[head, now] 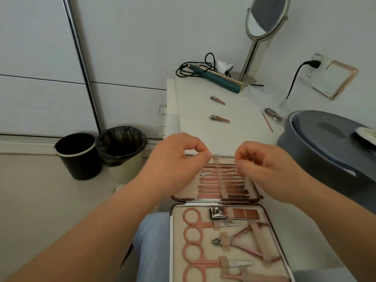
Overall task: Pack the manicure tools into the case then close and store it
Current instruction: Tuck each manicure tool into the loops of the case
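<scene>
An open manicure case lies on the white table, its beige lining holding rose-gold scissors, a clipper and nippers in the near half. The far half holds several slim tools under an elastic band. My left hand and my right hand hover over that far half, each pinching one end of a thin tool at the top of the row. Two nail clippers lie loose farther back on the table. A thin rose-gold stick lies to their right.
A green hair iron with black cord and a standing mirror sit at the table's back. A grey round container stands at the right. Two bins stand on the floor at the left.
</scene>
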Motion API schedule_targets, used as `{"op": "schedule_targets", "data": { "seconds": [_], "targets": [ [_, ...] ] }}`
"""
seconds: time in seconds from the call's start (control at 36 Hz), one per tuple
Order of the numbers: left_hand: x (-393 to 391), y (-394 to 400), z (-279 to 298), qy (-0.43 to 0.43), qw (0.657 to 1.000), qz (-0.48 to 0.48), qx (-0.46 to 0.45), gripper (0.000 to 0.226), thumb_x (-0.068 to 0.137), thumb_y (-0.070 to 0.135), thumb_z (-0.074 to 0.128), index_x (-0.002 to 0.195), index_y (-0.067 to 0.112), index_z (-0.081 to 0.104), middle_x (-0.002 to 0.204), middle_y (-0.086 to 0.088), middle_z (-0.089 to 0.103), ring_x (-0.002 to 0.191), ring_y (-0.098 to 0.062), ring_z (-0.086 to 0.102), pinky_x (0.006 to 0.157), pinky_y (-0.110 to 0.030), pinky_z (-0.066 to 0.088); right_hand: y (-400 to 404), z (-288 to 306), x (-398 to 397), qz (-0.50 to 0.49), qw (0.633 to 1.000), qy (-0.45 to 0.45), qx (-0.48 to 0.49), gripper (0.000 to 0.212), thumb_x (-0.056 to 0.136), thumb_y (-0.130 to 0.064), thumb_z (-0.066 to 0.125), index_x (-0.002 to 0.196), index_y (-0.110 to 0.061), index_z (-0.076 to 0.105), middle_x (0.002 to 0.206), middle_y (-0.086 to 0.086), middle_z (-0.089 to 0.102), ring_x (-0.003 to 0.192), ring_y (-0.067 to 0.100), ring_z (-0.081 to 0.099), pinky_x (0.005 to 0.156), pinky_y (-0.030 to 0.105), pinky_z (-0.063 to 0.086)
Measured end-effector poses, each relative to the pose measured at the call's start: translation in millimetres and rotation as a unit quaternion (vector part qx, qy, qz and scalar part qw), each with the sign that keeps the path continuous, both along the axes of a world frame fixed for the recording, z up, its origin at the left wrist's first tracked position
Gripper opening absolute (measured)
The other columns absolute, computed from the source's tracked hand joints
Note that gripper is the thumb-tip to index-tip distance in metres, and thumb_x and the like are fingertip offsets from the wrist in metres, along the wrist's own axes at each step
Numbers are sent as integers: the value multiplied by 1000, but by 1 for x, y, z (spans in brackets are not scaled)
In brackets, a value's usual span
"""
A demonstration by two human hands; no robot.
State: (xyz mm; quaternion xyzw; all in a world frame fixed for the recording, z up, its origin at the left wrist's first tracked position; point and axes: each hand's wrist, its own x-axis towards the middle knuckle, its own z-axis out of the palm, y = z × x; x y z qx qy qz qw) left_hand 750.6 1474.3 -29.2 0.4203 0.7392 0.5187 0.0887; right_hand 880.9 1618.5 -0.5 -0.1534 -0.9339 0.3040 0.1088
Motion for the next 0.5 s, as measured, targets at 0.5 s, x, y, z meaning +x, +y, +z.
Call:
{"op": "schedule_targets", "data": {
  "seconds": [0.5],
  "targets": [
    [1, 16, -18, 222, 965, -9, -138, 27, 83, 32, 52, 108, 30, 62, 118, 13, 58, 108, -2, 44, 77, -7, 19, 28, -26, 6, -98, 971, -22, 217, 14, 92, -24, 42, 78, -26, 45, 79, -12, 45, 74, 9, 45, 66, 29, 46]
  ]
}}
